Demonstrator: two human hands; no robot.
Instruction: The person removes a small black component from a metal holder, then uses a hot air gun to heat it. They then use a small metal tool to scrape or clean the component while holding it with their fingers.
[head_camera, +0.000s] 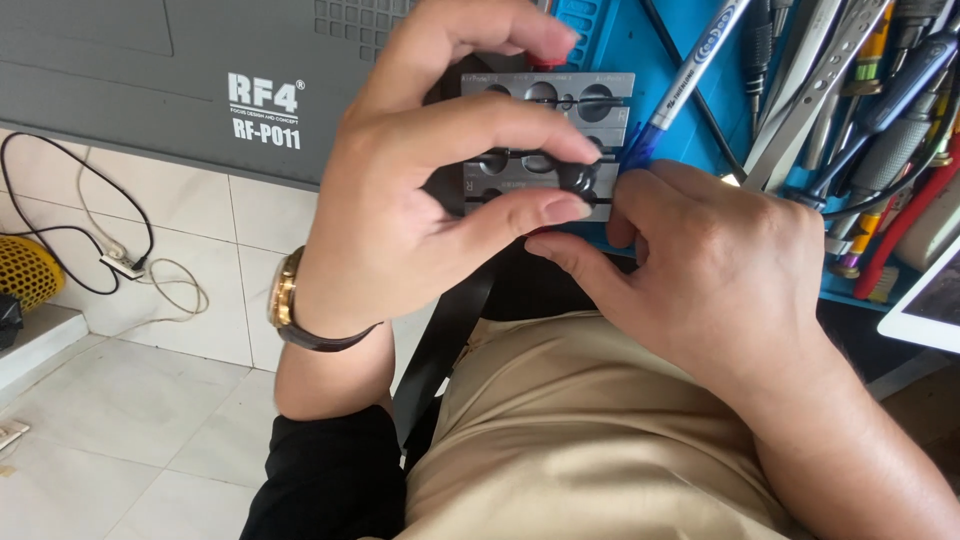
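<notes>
At the near edge of the table (150, 90), over the blue mat (680, 120), the left hand (420, 200) is pinching a small black part (578, 178) against the grey metal fixture (545, 140); the right hand (700, 270), fingers curled, is steadying the fixture's edge. Seating appears underway; careful alignment is likely needed next.

I see a grey work mat (150, 80) at 11 o'clock, a blue mat (680, 120) at 1 o'clock. A pen with blue tip (690, 75) lies tilted on the blue mat. A cluster of screwdrivers and tweezers (860, 110) sits at 2 o'clock, a white tablet corner (925, 305) at 3 o'clock. Black cable (70, 215) and white cable (165, 285) loop over the white tiled floor (130, 440) at 9 o'clock. A yellow mesh object (25, 272) is at the far left edge.
</notes>
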